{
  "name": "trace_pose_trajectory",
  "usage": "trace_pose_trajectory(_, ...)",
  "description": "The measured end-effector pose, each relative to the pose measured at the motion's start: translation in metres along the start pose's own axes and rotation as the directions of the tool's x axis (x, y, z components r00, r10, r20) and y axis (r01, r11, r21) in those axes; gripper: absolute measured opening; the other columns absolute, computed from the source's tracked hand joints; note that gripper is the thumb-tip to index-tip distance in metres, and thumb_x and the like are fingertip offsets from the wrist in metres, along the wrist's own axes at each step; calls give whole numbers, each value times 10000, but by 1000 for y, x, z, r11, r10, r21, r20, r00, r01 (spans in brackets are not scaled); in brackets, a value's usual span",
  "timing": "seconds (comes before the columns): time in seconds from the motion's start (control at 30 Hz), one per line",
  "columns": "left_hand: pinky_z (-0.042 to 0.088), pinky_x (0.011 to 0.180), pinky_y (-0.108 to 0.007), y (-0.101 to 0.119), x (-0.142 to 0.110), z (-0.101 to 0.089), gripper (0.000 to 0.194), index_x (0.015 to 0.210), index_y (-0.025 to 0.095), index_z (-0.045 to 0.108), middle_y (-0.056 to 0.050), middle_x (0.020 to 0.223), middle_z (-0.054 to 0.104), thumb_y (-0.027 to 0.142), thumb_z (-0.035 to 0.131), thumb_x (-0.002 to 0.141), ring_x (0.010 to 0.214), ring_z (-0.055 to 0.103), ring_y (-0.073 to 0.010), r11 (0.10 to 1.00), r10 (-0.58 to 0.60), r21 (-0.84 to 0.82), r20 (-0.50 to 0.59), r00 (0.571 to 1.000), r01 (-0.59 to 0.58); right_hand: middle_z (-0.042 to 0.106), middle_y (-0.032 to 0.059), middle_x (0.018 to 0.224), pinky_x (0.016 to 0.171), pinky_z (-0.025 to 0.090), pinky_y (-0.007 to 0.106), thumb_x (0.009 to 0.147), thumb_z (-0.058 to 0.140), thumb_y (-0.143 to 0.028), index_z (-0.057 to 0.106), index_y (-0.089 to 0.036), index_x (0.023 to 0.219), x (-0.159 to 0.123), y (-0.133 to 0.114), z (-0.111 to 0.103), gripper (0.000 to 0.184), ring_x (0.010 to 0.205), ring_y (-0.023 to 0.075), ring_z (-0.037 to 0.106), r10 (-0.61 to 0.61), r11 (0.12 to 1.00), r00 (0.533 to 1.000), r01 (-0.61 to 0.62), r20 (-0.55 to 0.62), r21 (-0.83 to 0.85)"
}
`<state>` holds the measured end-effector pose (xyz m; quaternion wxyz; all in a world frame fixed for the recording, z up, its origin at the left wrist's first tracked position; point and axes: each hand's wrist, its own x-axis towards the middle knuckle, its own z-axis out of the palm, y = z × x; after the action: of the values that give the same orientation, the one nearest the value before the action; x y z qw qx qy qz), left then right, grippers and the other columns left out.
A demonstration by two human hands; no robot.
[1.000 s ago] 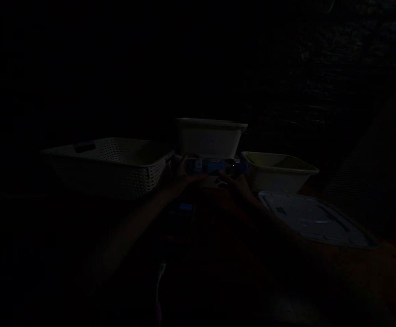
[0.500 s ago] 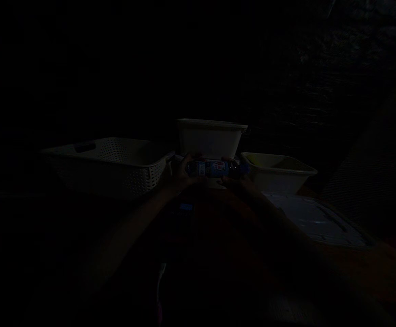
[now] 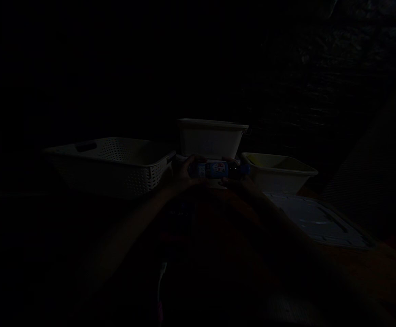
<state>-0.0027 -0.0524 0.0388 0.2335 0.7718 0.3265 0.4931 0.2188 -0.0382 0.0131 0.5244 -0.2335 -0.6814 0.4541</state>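
Note:
The scene is very dark. Both my hands hold a small dark bottle with a blue label (image 3: 214, 169) sideways at table centre. My left hand (image 3: 181, 176) is wrapped round its left end. My right hand (image 3: 236, 180) grips the right end by the blue cap. The bottle hovers just in front of a white tub (image 3: 211, 136).
A white woven basket (image 3: 109, 161) stands to the left. A smaller white bin (image 3: 279, 172) sits to the right, with a flat white lid (image 3: 320, 222) lying on the table in front of it. A white cable (image 3: 160, 277) runs near the front edge.
The bottle has turned in my hands, so its label now faces differently, and both hands shifted slightly to the right. The containers have not moved.

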Motion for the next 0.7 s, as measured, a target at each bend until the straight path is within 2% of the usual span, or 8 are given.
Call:
trace_pose_trajectory(0.1,429,933,-349,5,-2,-2,581,1145,226,522,-50,1213,556,359,751,628,1121,518,-242,994,-72,77,-8,997,73,507,28,1262,805,545,336,643,745,-269,447,-339,1248,0,-1,0,679,1075,211,549,-5,1000,1000,5,8,-11)
trace_pose_trajectory(0.3,446,907,-339,6,-3,-2,575,1146,253,526,-37,1198,559,383,746,630,1099,526,-224,988,-103,112,-1,995,103,523,31,1227,813,539,354,648,744,-283,458,-334,1244,0,-3,0,664,1040,207,562,-8,999,1000,8,2,-51)
trace_pose_trajectory(0.47,436,906,-384,9,-4,-3,566,1130,267,562,-47,1177,561,385,759,613,1090,524,-264,966,-181,175,-53,982,188,532,30,1209,809,546,366,646,747,-294,466,-339,1234,0,-1,1,653,1057,218,554,-6,999,1000,5,-22,-44)
trace_pose_trajectory(0.6,419,927,-379,7,-4,-3,525,1134,268,556,-38,1176,563,364,733,649,1105,515,-254,983,-145,106,-41,989,148,501,32,1256,765,557,330,652,743,-309,437,-330,1258,1,-1,5,680,1091,217,532,-9,999,999,8,-31,-34)
trace_pose_trajectory(0.7,424,922,-374,1,-3,-1,520,1131,274,558,-35,1176,565,363,733,649,1111,512,-248,987,-153,34,-46,987,155,476,37,1292,730,554,304,643,753,-326,423,-327,1268,2,1,7,707,1057,199,548,-28,999,996,26,-83,-20)
